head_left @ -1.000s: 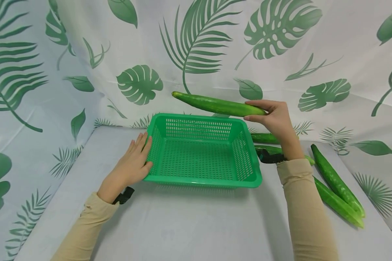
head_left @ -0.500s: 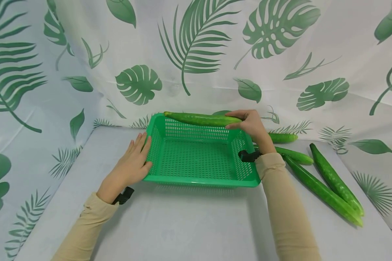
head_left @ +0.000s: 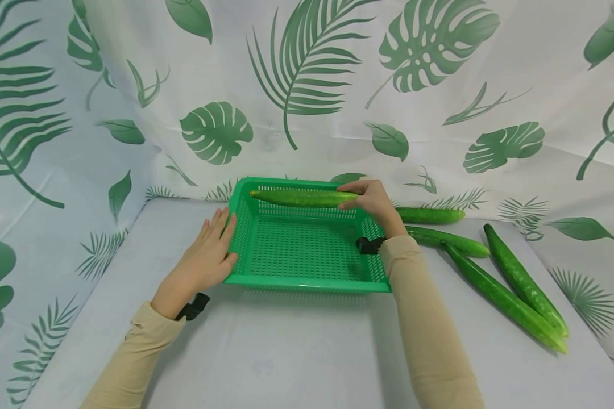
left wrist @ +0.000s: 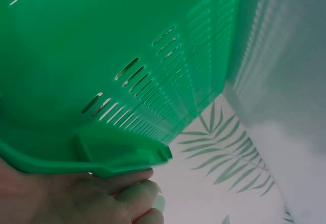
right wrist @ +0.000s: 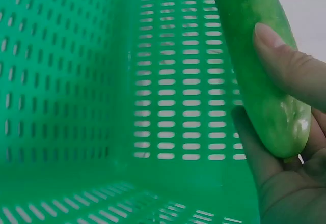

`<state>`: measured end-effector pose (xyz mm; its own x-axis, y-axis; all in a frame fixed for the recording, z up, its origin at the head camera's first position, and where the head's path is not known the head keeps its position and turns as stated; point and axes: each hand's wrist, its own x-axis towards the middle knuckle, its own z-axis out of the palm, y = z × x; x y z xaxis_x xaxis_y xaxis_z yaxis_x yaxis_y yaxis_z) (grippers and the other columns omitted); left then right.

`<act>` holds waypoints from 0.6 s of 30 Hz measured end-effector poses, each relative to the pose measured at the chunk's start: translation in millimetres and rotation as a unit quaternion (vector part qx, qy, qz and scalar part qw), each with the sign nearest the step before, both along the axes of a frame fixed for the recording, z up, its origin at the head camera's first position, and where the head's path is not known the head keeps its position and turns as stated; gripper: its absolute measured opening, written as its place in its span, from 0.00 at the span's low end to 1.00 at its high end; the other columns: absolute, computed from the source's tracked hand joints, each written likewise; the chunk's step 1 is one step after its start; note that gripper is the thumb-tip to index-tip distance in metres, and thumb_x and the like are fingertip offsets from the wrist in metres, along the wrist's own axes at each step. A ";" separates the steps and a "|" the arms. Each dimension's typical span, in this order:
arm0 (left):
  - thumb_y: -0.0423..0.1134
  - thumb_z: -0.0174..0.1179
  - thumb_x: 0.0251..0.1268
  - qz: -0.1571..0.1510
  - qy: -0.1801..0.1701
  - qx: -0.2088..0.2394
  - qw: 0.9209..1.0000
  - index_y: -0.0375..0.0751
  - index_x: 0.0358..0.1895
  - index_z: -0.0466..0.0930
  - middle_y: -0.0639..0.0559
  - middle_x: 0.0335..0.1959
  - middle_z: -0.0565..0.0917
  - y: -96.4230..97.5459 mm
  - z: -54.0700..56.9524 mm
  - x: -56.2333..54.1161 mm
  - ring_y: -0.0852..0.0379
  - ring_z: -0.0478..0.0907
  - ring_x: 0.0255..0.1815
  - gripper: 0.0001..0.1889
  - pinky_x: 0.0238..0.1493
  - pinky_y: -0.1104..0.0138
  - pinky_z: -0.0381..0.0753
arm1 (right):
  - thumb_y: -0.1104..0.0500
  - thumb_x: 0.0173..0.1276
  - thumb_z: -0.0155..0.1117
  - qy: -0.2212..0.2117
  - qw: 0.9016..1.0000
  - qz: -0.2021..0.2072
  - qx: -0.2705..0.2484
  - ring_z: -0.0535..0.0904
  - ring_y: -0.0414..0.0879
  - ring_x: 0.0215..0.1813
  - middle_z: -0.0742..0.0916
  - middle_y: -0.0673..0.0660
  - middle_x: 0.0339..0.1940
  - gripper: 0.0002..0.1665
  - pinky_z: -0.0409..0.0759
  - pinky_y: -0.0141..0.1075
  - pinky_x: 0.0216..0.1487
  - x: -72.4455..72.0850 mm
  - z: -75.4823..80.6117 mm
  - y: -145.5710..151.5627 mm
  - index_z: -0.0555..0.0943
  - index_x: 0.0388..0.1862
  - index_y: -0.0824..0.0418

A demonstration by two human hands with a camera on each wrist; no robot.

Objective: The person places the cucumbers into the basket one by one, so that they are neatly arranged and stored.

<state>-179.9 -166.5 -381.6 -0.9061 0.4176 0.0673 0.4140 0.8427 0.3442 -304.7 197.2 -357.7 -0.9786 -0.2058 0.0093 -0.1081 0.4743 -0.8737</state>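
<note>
A pale surface point(head_left: 297, 346) lay under everything, and a big green basket point(head_left: 307, 282) with lots of little holes sat on it. Four long cucumbers point(head_left: 506, 295) lay on the surface, to the right of the basket. The held cucumber point(head_left: 299, 197) was by the basket's back wall, nearly level, but I couldn't quite tell if it touched that wall. The left hand point(head_left: 202, 261) had its fingers straight, touching the basket's left end. The right hand point(head_left: 370, 199) pinched the held cucumber near its right end, between thumb and fingers.
</note>
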 end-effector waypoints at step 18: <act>0.37 0.47 0.72 0.001 -0.001 0.006 1.000 0.26 0.78 0.39 0.32 0.79 0.36 0.1 -0.8 0.3 0.38 0.31 0.80 0.38 0.76 0.45 0.36 | 0.70 0.58 0.74 -0.019 0.998 0.000 0.056 0.73 0.58 0.67 0.83 0.62 0.61 0.26 0.74 0.53 0.63 -3.7 -17.3 -6.5 0.84 0.57 0.63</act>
<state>-179.7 -166.4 -382.4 -0.9071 0.4150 0.0709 0.4118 0.8396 0.3543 -308.4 190.7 -375.0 -0.9776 -0.2040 -0.0520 -0.0755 0.5700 -0.8182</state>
